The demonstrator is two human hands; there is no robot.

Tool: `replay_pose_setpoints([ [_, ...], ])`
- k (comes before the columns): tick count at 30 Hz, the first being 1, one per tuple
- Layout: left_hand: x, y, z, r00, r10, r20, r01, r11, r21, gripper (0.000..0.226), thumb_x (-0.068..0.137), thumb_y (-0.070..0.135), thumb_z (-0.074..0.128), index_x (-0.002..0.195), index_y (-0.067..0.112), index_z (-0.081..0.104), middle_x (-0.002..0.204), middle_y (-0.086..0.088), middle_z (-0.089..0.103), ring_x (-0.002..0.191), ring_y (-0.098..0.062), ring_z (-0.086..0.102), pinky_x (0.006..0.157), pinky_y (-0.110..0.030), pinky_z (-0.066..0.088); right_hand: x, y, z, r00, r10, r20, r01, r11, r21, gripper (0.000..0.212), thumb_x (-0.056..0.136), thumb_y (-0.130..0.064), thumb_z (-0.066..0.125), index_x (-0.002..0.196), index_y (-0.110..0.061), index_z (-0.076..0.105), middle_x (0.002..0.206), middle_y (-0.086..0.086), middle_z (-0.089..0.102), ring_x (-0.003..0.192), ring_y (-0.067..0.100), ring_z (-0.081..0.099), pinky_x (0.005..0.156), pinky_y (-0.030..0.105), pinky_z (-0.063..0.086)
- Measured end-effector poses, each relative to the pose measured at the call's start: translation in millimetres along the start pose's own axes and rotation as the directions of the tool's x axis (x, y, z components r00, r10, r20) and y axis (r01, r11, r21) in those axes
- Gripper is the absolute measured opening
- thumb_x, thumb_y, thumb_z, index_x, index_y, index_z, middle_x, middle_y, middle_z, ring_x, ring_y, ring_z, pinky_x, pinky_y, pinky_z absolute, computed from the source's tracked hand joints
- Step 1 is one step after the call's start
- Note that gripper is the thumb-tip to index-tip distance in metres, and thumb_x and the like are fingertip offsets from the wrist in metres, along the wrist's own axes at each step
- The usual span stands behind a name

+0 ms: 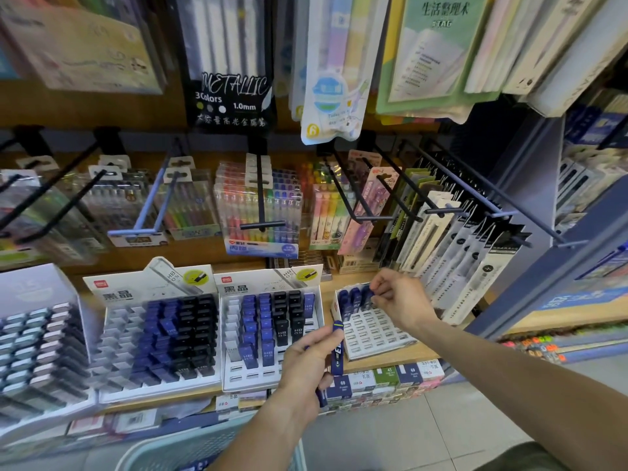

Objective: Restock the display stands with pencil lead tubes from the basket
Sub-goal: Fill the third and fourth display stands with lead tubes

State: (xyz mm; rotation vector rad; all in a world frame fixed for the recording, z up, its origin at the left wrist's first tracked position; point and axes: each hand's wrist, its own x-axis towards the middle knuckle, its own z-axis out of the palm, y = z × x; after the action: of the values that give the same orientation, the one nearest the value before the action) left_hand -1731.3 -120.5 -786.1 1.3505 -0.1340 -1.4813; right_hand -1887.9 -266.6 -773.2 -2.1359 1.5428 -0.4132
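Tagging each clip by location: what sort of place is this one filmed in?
Most likely a stationery shop aisle. Packaged coloured pen sets hang on black metal peg hooks, white cardboard display stands hold blue and black pencil lead tubes, and price labels line the shelf edge.

The display stands [270, 375] look like white matt cardboard with punched slots, and the lead tubes [249, 329] in them are smooth plastic, dark blue or black, with a slight shine. The shelf [384, 356] under them has a light wood finish (probably laminate, quite smooth). The hooks [261, 205] above are dark painted metal, holding pen packs [258, 212] of clear glossy plastic. The basket [190, 450] is pale green plastic mesh.
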Motion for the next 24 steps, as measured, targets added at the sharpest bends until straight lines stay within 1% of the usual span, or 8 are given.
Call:
replay_pose_setpoints([
  [4, -2.4, 1.2, -0.5, 1.000, 0.021, 0.018, -0.021, 0.999, -0.033, 0.026, 0.082, 0.007, 0.082, 0.106, 0.012, 0.076, 0.074, -0.005, 0.069, 0.051, -0.009, 0.047, 0.036, -0.020, 0.022, 3.1, -1.0, 3.4, 0.999, 0.015, -0.039, -0.018, 0.998, -0.068, 0.026, 0.087, -0.009, 0.075, 0.085, -0.031, 0.063, 0.082, -0.010, 0.068, 0.078, 0.007, 0.066, 0.078, 0.030, 0.060],
  [8, -5.6, 3.8, -3.7, 0.998, 0.045, 0.045, -0.045, 0.999, -0.004, 0.031, 0.079, 0.014, 0.086, 0.108, 0.013, 0.074, 0.068, 0.001, 0.065, 0.053, -0.009, 0.044, 0.040, -0.020, 0.021, 2.1, -3.2, 1.5, 0.997, -0.017, -0.075, 0.004, 0.984, -0.177, 0.020, 0.086, -0.010, 0.076, 0.100, -0.024, 0.072, 0.092, -0.004, 0.073, 0.082, 0.014, 0.068, 0.082, 0.036, 0.060],
  [11, -7.3, 6.5, -6.8, 0.997, 0.064, 0.040, -0.066, 0.997, 0.049, 0.031, 0.076, 0.020, 0.089, 0.105, 0.016, 0.076, 0.063, 0.001, 0.056, 0.054, -0.010, 0.042, 0.043, -0.021, 0.022, -7.3, -22.4, -6.4, 0.988, -0.047, -0.146, 0.032, 0.994, -0.102, 0.011, 0.087, -0.023, 0.077, 0.088, -0.025, 0.066, 0.079, -0.011, 0.068, 0.073, 0.009, 0.065, 0.069, 0.030, 0.058],
  [13, -10.2, 7.8, -7.4, 0.996, 0.087, 0.034, -0.089, 0.992, 0.085, 0.030, 0.075, 0.022, 0.090, 0.102, 0.017, 0.077, 0.066, 0.002, 0.058, 0.055, -0.010, 0.044, 0.045, -0.020, 0.027, -19.4, -44.6, -11.5, 1.000, 0.027, -0.006, -0.026, 0.991, 0.129, 0.020, 0.084, -0.039, 0.080, 0.081, -0.022, 0.069, 0.071, -0.008, 0.070, 0.068, 0.007, 0.066, 0.061, 0.021, 0.051],
  [15, -15.0, 8.3, -5.4, 0.992, 0.121, 0.029, -0.124, 0.986, 0.114, 0.029, 0.074, 0.022, 0.090, 0.099, 0.019, 0.077, 0.073, 0.006, 0.070, 0.059, -0.007, 0.058, 0.053, -0.022, 0.040, -31.9, -63.8, -12.9, 0.961, 0.081, 0.263, -0.171, 0.925, 0.338, 0.034, 0.075, -0.045, 0.085, 0.084, -0.014, 0.073, 0.071, -0.001, 0.073, 0.064, 0.008, 0.066, 0.057, 0.021, 0.050],
  [17, -17.7, 7.0, -2.2, 0.985, 0.169, 0.019, -0.170, 0.976, 0.134, 0.030, 0.072, 0.022, 0.092, 0.098, 0.018, 0.077, 0.082, 0.005, 0.078, 0.075, -0.009, 0.072, 0.072, -0.028, 0.052, -39.9, -71.9, -12.8, 0.927, 0.067, 0.369, -0.222, 0.891, 0.396, 0.038, 0.071, -0.034, 0.091, 0.089, -0.006, 0.073, 0.072, 0.006, 0.074, 0.063, 0.013, 0.066, 0.058, 0.023, 0.052],
  [19, -20.6, 5.6, 1.2, 0.975, 0.221, 0.009, -0.219, 0.963, 0.157, 0.029, 0.071, 0.019, 0.093, 0.095, 0.016, 0.078, 0.086, 0.001, 0.079, 0.085, -0.012, 0.075, 0.081, -0.031, 0.055, -43.7, -73.9, -15.0, 0.921, 0.079, 0.382, -0.253, 0.867, 0.429, 0.032, 0.072, -0.017, 0.090, 0.093, 0.000, 0.072, 0.072, 0.010, 0.074, 0.064, 0.016, 0.068, 0.061, 0.024, 0.055],
  [24, -27.2, 4.4, 8.4, 0.947, 0.321, -0.003, -0.313, 0.924, 0.219, 0.027, 0.073, 0.019, 0.092, 0.095, 0.020, 0.076, 0.095, 0.000, 0.075, 0.088, -0.011, 0.071, 0.066, -0.015, 0.049, -44.8, -68.1, -27.0, 0.909, 0.077, 0.410, -0.289, 0.826, 0.484, 0.019, 0.080, 0.005, 0.077, 0.098, -0.001, 0.074, 0.080, 0.013, 0.076, 0.074, 0.019, 0.072, 0.080, 0.032, 0.062],
])
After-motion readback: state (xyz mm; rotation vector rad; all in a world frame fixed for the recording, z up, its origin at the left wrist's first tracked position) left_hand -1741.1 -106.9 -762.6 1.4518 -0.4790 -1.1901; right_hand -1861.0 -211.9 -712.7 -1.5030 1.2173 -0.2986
